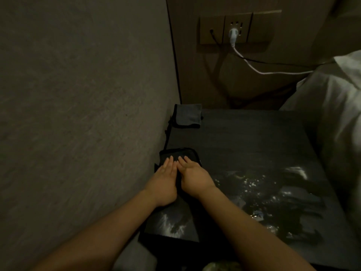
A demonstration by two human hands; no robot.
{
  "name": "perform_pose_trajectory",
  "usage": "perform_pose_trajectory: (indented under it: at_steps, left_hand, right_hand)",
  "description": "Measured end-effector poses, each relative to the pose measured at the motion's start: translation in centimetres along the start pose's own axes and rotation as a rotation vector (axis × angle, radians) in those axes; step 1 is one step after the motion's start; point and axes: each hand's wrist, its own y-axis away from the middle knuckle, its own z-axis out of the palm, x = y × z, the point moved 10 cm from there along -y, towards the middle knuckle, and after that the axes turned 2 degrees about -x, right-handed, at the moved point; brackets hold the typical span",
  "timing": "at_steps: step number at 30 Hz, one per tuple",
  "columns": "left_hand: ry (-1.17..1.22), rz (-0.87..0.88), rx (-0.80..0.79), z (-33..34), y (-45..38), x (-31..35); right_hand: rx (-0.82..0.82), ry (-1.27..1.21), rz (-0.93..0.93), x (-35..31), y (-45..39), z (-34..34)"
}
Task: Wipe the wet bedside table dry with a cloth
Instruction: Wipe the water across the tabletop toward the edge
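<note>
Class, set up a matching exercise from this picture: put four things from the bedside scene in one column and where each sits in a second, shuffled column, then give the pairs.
Things:
1. grey cloth
2. dark cloth
3. water
4. white plug

Places:
A. in the wall socket
B. under both hands
C. table's far left corner
D. table's near right part

Pairs: 1-C, 2-B, 3-D, 4-A

Two bare hands and forearms, no sleeves.
Left hand (165, 179) and right hand (192, 178): no rings, watch, gloves or bands seen; short nails on fingers (171, 160); forearms uncovered down to frame edge; dim light, finer detail unclear.
</note>
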Motion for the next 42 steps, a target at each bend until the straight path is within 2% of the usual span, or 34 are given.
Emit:
perform_pose_trajectory:
  at_steps: [10,23,42]
  left_hand:
    - [0.032,0.064,0.006,-0.3,0.2,3.0]
    - [0.000,0.235,-0.027,-2.5,-4.3,15.9]
    - [-0.102,0.414,-0.045,-3.8,-9.0,28.2]
  right_hand:
    - [0.081,-0.011,0.003,2.4,2.2,-0.3]
    - [0.152,0.004,0.220,13.9,9.0,-4.9]
    - [0.243,-0.012,0.421,24.6,15.7,-9.0]
